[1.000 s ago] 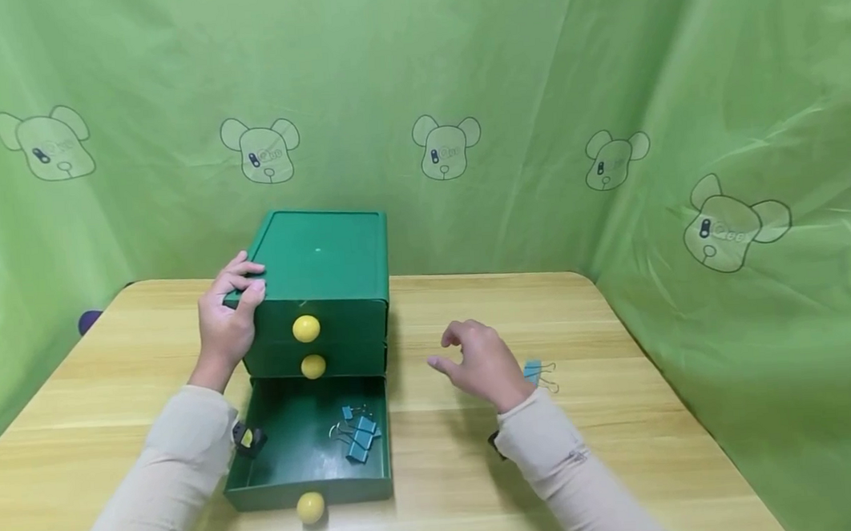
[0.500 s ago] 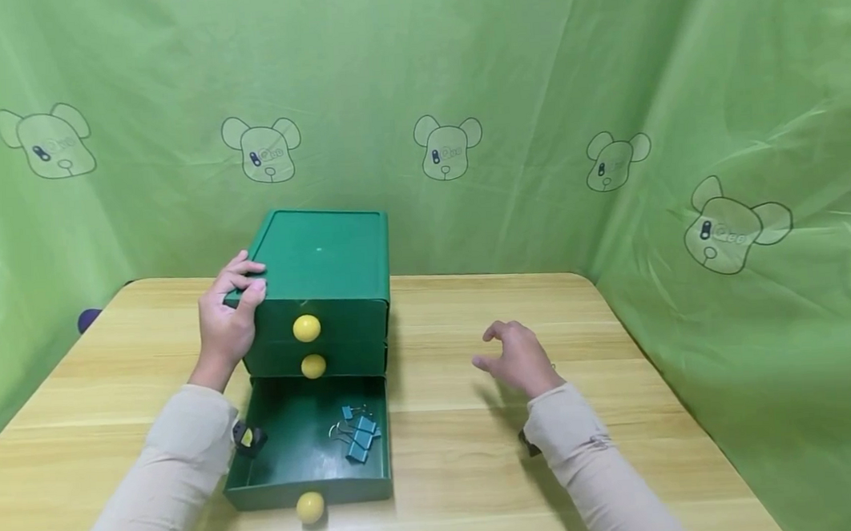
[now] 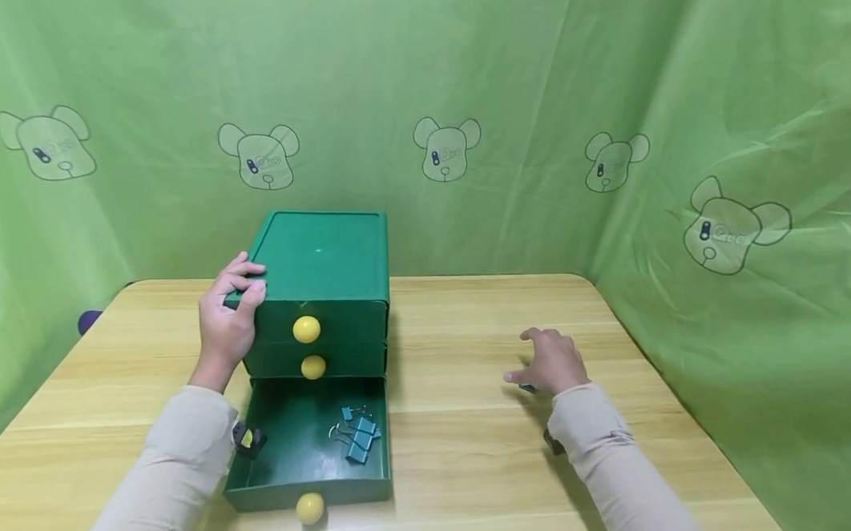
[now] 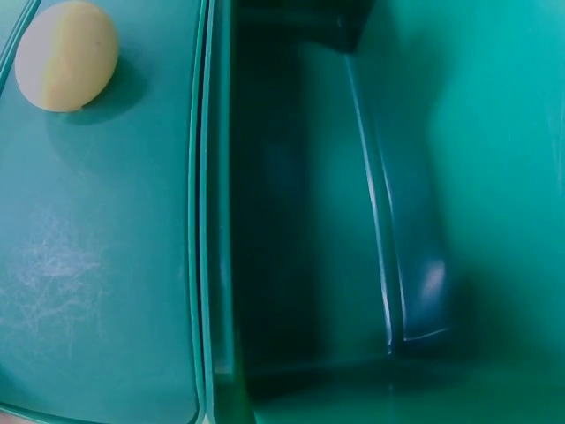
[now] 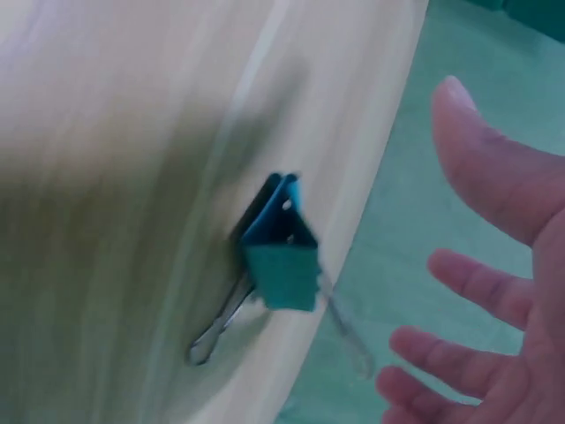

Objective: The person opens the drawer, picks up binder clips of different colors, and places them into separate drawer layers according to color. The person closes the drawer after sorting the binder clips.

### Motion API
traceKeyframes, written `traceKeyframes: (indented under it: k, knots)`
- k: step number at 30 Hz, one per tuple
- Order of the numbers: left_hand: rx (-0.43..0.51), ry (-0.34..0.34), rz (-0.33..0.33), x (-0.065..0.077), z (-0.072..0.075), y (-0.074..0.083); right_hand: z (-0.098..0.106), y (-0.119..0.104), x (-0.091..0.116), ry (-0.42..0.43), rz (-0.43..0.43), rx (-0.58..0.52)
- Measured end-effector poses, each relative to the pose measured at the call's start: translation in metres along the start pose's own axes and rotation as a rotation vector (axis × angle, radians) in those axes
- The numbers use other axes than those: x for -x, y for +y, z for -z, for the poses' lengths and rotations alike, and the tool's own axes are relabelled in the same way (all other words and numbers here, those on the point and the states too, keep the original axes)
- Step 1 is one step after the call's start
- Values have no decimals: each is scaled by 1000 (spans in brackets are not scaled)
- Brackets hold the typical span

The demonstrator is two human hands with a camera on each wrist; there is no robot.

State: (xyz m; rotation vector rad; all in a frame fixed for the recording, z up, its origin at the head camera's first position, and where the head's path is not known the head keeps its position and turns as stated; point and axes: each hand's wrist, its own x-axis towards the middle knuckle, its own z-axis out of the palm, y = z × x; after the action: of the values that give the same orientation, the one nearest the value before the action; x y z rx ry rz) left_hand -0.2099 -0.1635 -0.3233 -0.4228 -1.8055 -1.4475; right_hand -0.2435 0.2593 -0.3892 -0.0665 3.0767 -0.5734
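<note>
My left hand (image 3: 228, 324) rests on the front left top edge of a green drawer cabinet (image 3: 317, 255). Its bottom drawer (image 3: 291, 449) stands pulled out, with several blue binder clips (image 3: 362, 439) lying in its right part. Over the right side of the table, my right hand (image 3: 555, 361) hovers with fingers spread, holding nothing. Just below it a single blue binder clip (image 5: 282, 274) sits on the table, apart from the fingers and thumb (image 5: 494, 177) in the right wrist view; in the head view the hand mostly covers it.
Yellow round knobs (image 3: 307, 329) stick out from the drawer fronts; the upper drawers are closed. A wooden table (image 3: 465, 472) carries everything. Green curtain (image 3: 517, 76) with mouse-head drawings encloses the back and sides. Something purple (image 3: 89, 321) shows beyond the table's left edge.
My right hand has moved to the right, away from the cabinet, and now hangs over the binder clip on the table. The left hand and the drawer have stayed put.
</note>
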Motion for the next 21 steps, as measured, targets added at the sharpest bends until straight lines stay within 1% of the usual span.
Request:
traceKeyframes:
  k: [4,7,15,21]
  knots:
    - [8,-1,3,0,0,-1,-1,6,-1,-92,-55,-48]
    - [9,1,2,0,-1,-1,-3,7,-1,-130,-71,-83]
    - [4,17,-10,2,-1,0,-9,13,1,-139,-58,-59]
    - [4,13,-14,3,-1,2,-14,19,0,-118,-66,-75]
